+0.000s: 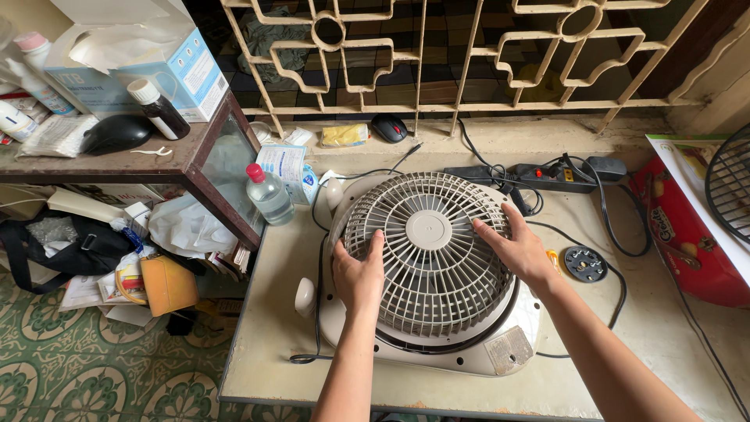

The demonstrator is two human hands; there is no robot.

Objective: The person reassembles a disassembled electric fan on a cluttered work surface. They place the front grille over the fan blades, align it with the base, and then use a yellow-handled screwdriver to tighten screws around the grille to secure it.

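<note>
On the table, both hands [437, 262] gripping the grey fan grille [428, 254], red box [683, 234] rightward.

blue-white tissue box [168, 66] on shelf | red snack carton [683, 234] right | torn label [508, 349] on fan

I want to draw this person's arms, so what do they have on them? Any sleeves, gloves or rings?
Both arms are bare right up to the bottom edge of the picture: no sleeves show. The left hand and the right hand wear no gloves. No rings, watch or bracelets can be seen on the fingers or wrists. The fingernails look short and unpainted. So draw two plain bare arms with bare hands.
</note>
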